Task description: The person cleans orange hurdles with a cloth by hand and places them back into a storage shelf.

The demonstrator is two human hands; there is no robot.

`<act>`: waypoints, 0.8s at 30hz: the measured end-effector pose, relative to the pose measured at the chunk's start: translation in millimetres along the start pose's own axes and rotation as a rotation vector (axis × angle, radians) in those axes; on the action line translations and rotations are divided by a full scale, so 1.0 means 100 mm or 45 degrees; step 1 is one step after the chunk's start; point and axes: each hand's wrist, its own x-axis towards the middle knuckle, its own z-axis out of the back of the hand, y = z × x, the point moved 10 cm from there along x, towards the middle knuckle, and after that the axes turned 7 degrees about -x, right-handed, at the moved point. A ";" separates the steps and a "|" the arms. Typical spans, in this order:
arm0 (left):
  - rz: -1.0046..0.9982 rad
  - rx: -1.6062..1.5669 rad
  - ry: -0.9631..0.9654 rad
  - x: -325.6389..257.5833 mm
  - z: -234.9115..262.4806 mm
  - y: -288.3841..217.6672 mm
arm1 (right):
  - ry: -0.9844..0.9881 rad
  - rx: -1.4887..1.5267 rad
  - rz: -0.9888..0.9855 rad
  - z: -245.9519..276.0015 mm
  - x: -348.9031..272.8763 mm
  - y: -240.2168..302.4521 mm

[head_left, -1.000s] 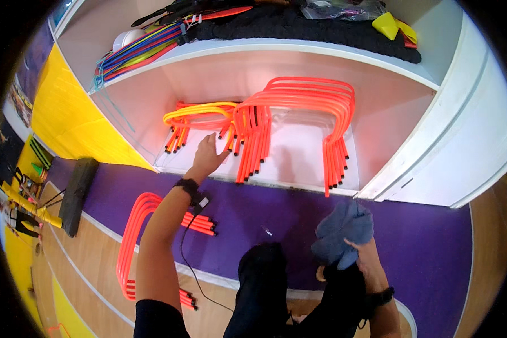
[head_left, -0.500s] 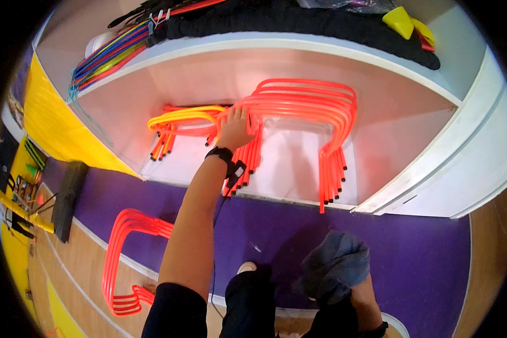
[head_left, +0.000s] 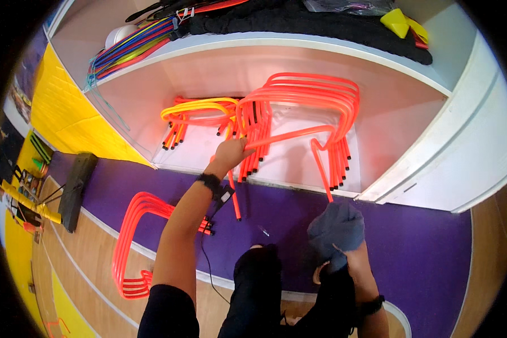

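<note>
My left hand (head_left: 230, 153) is closed round the top bar of an orange agility hurdle (head_left: 290, 136), tilted in front of the stack it came from. Behind it, several orange hurdles (head_left: 315, 96) stand nested on the bottom shelf. A blue-grey cloth (head_left: 335, 228) is bunched in my right hand (head_left: 354, 258), covering most of its fingers. The cloth lies close under one leg end of the held hurdle; whether they touch I cannot tell. To the left on the shelf sits a smaller group with a yellow hurdle (head_left: 200, 105) on top.
More orange hurdles (head_left: 130, 225) lie nested on the floor left of my forearm. The upper shelf (head_left: 253, 43) carries coloured sticks (head_left: 135, 52), a long black bundle (head_left: 310, 28) and yellow cones (head_left: 394, 23). A white cabinet side (head_left: 434, 163) bounds the right.
My left hand has drawn one hurdle off the front of the shelf stack, toward me. My right hand with the cloth has risen slightly toward the hurdle's leg.
</note>
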 end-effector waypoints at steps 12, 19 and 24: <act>-0.024 -0.095 -0.132 -2.25 0.34 -0.97 | -0.269 -0.818 1.143 -0.85 -0.55 1.06; 0.151 -0.179 -0.176 -2.88 0.93 -1.19 | 0.142 -1.495 1.891 -2.00 -1.29 1.09; 0.191 -0.318 -0.223 -3.51 1.26 -1.06 | -0.193 -1.382 2.117 -1.59 -1.53 1.40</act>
